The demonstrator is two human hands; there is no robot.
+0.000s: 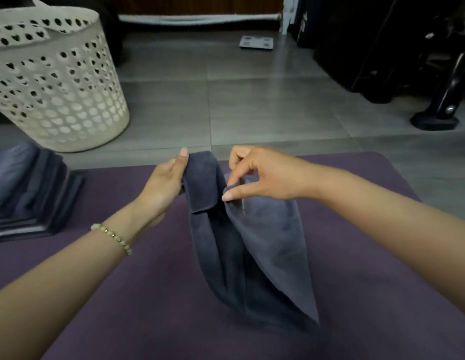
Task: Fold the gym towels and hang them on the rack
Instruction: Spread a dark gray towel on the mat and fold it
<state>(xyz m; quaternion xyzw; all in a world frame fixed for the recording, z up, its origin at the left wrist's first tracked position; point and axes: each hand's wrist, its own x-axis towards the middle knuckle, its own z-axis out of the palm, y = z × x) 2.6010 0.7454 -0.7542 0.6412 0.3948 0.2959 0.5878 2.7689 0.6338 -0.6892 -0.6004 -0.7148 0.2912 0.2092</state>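
Observation:
A dark blue-grey towel [267, 245] is lifted off the purple mat [122, 294], hanging in a loop with its lower part resting on the mat. My left hand [165, 183] grips the towel's folded left edge, fingers wrapped behind it. My right hand [257, 175] pinches the towel's right corner between thumb and fingers. The two hands are close together at the far end of the mat. A stack of folded dark towels [28, 193] lies at the mat's left edge.
A cream perforated laundry basket [57, 87] stands on the grey tile floor at the left. A small grey scale [256, 42] lies far back. Black gym equipment [397, 55] with a foot on the floor fills the right back. A white rail [200, 18] runs along the back wall.

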